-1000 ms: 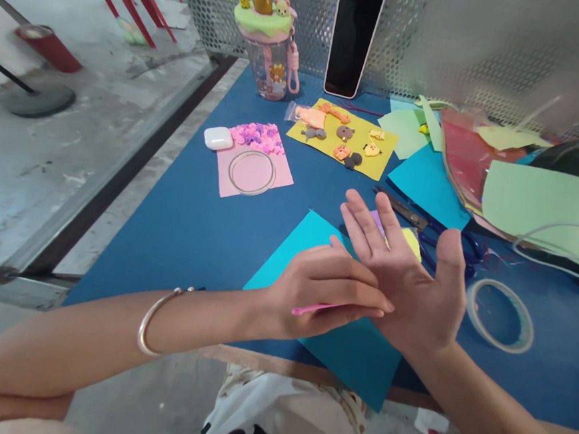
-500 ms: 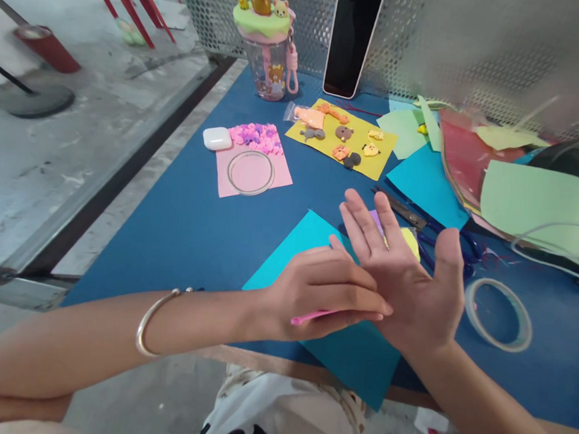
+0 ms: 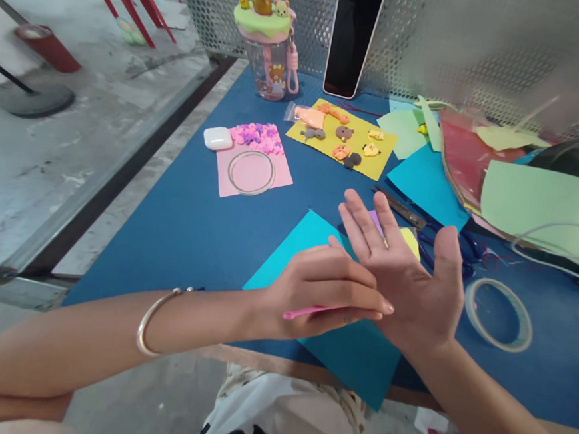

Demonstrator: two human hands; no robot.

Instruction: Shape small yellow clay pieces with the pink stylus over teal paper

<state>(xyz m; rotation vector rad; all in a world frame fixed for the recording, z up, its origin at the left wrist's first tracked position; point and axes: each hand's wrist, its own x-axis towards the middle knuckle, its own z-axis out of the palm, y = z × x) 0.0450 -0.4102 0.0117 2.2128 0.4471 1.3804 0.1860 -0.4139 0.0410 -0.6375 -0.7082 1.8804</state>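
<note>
Over the cyan sheet [image 3: 291, 252], left hand [image 3: 331, 290] pinches pink stick [image 3: 306, 311] against or near right hand [image 3: 420, 291], fingers extended; likely fine palm work, contact hidden; next move calls for steadiness

Around half past eleven, a lidded clear cup [image 3: 268, 51] is standing on the blue tabletop [image 3: 183, 229]; just past twelve, a phone [image 3: 354, 41] is standing before a perforated metal panel [image 3: 433, 41]. A tape roll [image 3: 525, 332] is lying flat around half past three. Near ten, a small white case [image 3: 218, 138] is lying; farther out, a dark red bin [image 3: 49, 49] is resting on the floor [image 3: 118, 106].
</note>
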